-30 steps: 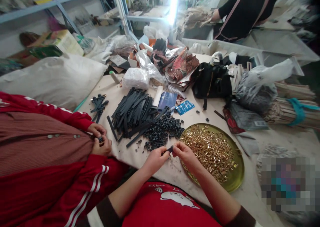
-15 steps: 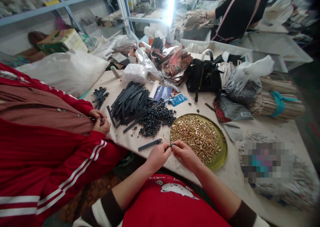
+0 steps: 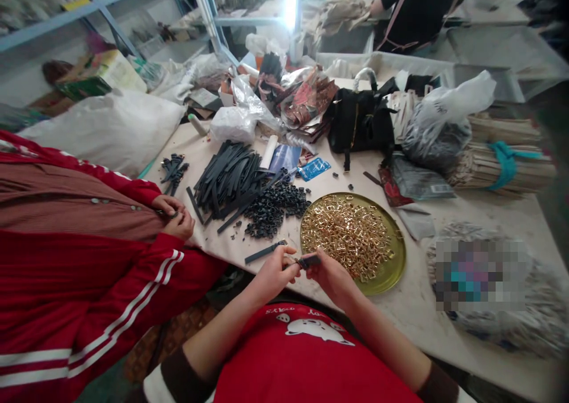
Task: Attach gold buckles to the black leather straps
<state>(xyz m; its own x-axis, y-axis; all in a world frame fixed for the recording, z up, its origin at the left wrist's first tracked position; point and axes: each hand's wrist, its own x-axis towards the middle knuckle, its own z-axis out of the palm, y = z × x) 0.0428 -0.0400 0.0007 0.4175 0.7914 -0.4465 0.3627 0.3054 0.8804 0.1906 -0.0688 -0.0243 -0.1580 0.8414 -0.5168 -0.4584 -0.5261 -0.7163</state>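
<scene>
My left hand (image 3: 276, 274) and my right hand (image 3: 329, 277) meet at the table's near edge, both closed on one short dark strap (image 3: 310, 261). A small bit of metal shows at the strap's left end, by my left fingers. Just behind my left hand lies another dark strap (image 3: 262, 252) with a buckle. To the right, a round golden tray (image 3: 397, 266) holds a heap of gold buckles (image 3: 351, 231). Small black loops (image 3: 271, 213) are piled left of the tray, beside a stack of long dark strips (image 3: 226, 178).
At the left, a person's hands (image 3: 175, 216) hold a small item near a bunch of finished straps (image 3: 173, 169). Behind are a black bag (image 3: 362, 121) and plastic bags. A bundle (image 3: 493, 166) and a large clear bag (image 3: 533, 308) lie right.
The dark strap now shows between my hands, where only a small dark bit was visible before. My fingers have shifted, and the whole view has tilted slightly.
</scene>
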